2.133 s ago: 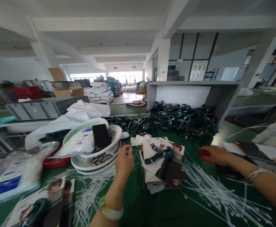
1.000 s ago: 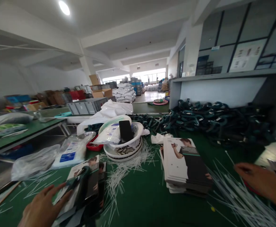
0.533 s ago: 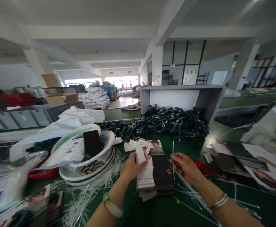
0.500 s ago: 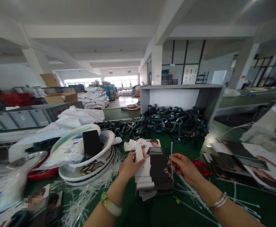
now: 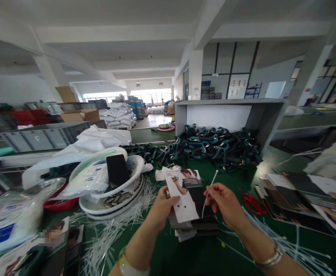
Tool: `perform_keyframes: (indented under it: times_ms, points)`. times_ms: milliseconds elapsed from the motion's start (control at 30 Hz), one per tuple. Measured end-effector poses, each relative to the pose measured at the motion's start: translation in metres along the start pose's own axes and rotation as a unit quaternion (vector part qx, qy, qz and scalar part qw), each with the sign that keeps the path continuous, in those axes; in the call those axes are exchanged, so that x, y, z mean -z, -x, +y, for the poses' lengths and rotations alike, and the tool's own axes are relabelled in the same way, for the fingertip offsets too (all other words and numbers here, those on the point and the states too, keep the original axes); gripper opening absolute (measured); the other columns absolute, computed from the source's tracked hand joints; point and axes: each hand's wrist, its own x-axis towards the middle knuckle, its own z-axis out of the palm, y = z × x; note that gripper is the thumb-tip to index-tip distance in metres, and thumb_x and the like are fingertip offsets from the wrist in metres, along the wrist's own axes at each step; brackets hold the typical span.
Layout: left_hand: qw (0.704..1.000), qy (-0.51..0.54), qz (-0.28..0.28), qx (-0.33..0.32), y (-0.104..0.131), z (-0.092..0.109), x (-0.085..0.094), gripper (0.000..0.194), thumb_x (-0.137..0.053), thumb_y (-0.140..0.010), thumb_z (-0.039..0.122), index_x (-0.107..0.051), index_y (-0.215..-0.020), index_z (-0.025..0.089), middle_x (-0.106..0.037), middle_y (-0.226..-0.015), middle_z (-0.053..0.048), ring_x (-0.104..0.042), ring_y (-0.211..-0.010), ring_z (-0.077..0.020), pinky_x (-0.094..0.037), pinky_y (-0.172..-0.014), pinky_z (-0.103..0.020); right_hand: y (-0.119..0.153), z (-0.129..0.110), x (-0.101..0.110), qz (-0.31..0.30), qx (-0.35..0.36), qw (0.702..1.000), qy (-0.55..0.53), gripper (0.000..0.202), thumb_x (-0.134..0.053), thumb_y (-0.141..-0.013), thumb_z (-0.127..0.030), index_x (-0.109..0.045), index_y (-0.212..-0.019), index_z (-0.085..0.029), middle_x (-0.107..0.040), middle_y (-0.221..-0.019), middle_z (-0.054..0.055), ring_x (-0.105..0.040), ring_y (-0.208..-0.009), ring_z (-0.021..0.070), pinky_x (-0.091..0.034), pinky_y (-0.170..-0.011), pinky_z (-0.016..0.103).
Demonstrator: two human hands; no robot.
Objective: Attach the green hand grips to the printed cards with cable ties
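My left hand (image 5: 163,209) pinches the left edge of a printed card (image 5: 185,207), white on its left part with two small dark holes. The card lies tilted over a stack of similar cards (image 5: 208,226) in front of me. Between thumb and fingers of my right hand (image 5: 221,201) is a white cable tie (image 5: 214,178), its head pointing up and its tail hanging down across the card's right side. Whether the tie's tail touches the card, I cannot tell.
Loose cable ties (image 5: 107,237) lie left of the stack. Red-handled scissors (image 5: 254,203) and more cards (image 5: 294,199) are at right. Behind, dark green clamp-like parts (image 5: 214,147) spill from a grey bin (image 5: 271,119). A phone (image 5: 117,171) rests on white bowls (image 5: 110,212).
My left hand has lifted and turned the top card off the stack's line. My right hand has brought the cable tie over the card, now slanted. The view has shifted slightly.
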Motion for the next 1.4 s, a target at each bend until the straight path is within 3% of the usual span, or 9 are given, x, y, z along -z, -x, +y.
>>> perform_keyframes:
  times_ms: [100, 300, 467, 733, 867, 1000, 1133, 1267, 1400]
  points:
    - [0.997, 0.06, -0.046, -0.008, 0.011, 0.001, -0.009, 0.059, -0.068, -0.056, 0.01, -0.046, -0.11, 0.016, -0.067, -0.088, -0.006, -0.063, -0.068, -0.0175, -0.05, -0.063, -0.029, 0.0, -0.006, -0.007, 0.061, 0.075, 0.995, 0.014, 0.034, -0.064, -0.073, -0.047, -0.048, -0.073, -0.018, -0.063, -0.062, 0.0, -0.051, -0.04, 0.007, -0.037, -0.034, 0.016]
    - [0.994, 0.075, -0.022, -0.071, 0.026, -0.008, -0.02, 0.064, -0.068, -0.061, 0.015, -0.04, -0.118, 0.023, -0.06, -0.116, -0.009, -0.062, -0.09, -0.0237, -0.053, -0.067, -0.034, 0.003, -0.008, -0.022, 0.117, 0.184, 0.972, 0.089, 0.03, -0.055, -0.081, -0.046, -0.044, -0.078, -0.019, -0.065, -0.075, 0.002, -0.056, -0.043, 0.0085, -0.044, -0.038, 0.02]
    - [0.987, 0.09, -0.025, -0.133, 0.032, -0.018, -0.025, 0.087, -0.067, -0.062, 0.014, -0.022, -0.135, 0.03, -0.05, -0.131, -0.009, -0.055, -0.11, -0.0268, -0.051, -0.081, -0.036, 0.003, -0.011, -0.033, 0.131, 0.218, 0.962, 0.102, 0.029, -0.053, -0.082, -0.047, -0.042, -0.079, -0.021, -0.065, -0.077, 0.003, -0.06, -0.049, 0.011, -0.046, -0.039, 0.02]
    - [0.983, 0.083, -0.009, -0.165, 0.03, -0.03, -0.027, 0.088, -0.07, -0.066, 0.022, -0.02, -0.138, 0.028, -0.048, -0.134, -0.009, -0.048, -0.12, -0.0277, -0.045, -0.092, -0.037, 0.008, -0.015, -0.037, 0.135, 0.237, 0.954, 0.128, 0.027, -0.053, -0.083, -0.046, -0.042, -0.078, -0.021, -0.065, -0.073, 0.001, -0.058, -0.044, 0.011, -0.045, -0.039, 0.022]
    - [0.979, 0.104, -0.016, -0.173, 0.035, -0.029, -0.036, 0.082, -0.073, -0.066, 0.035, -0.031, -0.135, 0.025, -0.05, -0.132, -0.01, -0.048, -0.118, -0.0284, -0.043, -0.093, -0.036, 0.014, -0.013, -0.046, 0.113, 0.203, 0.97, 0.07, 0.026, -0.054, -0.082, -0.046, -0.043, -0.078, -0.023, -0.065, -0.079, 0.003, -0.059, -0.05, 0.0129, -0.048, -0.041, 0.024]
    - [0.982, 0.146, -0.01, -0.119, 0.042, -0.021, -0.043, 0.08, -0.074, -0.063, 0.044, -0.036, -0.131, 0.026, -0.058, -0.121, -0.01, -0.058, -0.105, -0.0263, -0.047, -0.085, -0.034, 0.016, -0.001, -0.051, 0.093, 0.18, 0.976, 0.084, 0.024, -0.054, -0.081, -0.044, -0.047, -0.074, -0.022, -0.064, -0.076, 0.002, -0.059, -0.055, 0.0139, -0.049, -0.047, 0.026]
    - [0.982, 0.142, 0.017, -0.119, 0.043, -0.015, -0.041, 0.079, -0.077, -0.061, 0.037, -0.037, -0.129, 0.027, -0.064, -0.111, -0.007, -0.062, -0.096, -0.023, -0.049, -0.079, -0.031, 0.018, 0.01, -0.047, 0.086, 0.252, 0.945, 0.192, 0.02, -0.056, -0.082, -0.037, -0.051, -0.069, -0.022, -0.063, -0.078, 0.003, -0.059, -0.069, 0.016, -0.049, -0.063, 0.028]
    - [0.989, 0.126, -0.004, -0.074, 0.04, -0.017, -0.038, 0.068, -0.078, -0.06, 0.03, -0.05, -0.12, 0.02, -0.068, -0.098, -0.009, -0.064, -0.088, -0.0235, -0.049, -0.074, -0.03, 0.019, 0.01, -0.039, 0.027, 0.329, 0.901, 0.282, 0.017, -0.054, -0.083, -0.03, -0.056, -0.069, -0.021, -0.061, -0.079, 0.005, -0.058, -0.075, 0.0176, -0.048, -0.068, 0.03]
    - [0.99, 0.14, -0.01, -0.034, 0.036, -0.018, -0.029, 0.05, -0.077, -0.058, 0.028, -0.06, -0.103, 0.014, -0.069, -0.081, -0.006, -0.064, -0.07, -0.0199, -0.048, -0.067, -0.029, 0.017, -0.001, -0.021, -0.032, 0.341, 0.871, 0.353, 0.013, -0.058, -0.079, -0.032, -0.066, -0.077, -0.022, -0.062, -0.088, 0.007, -0.057, -0.086, 0.0215, -0.047, -0.076, 0.037]
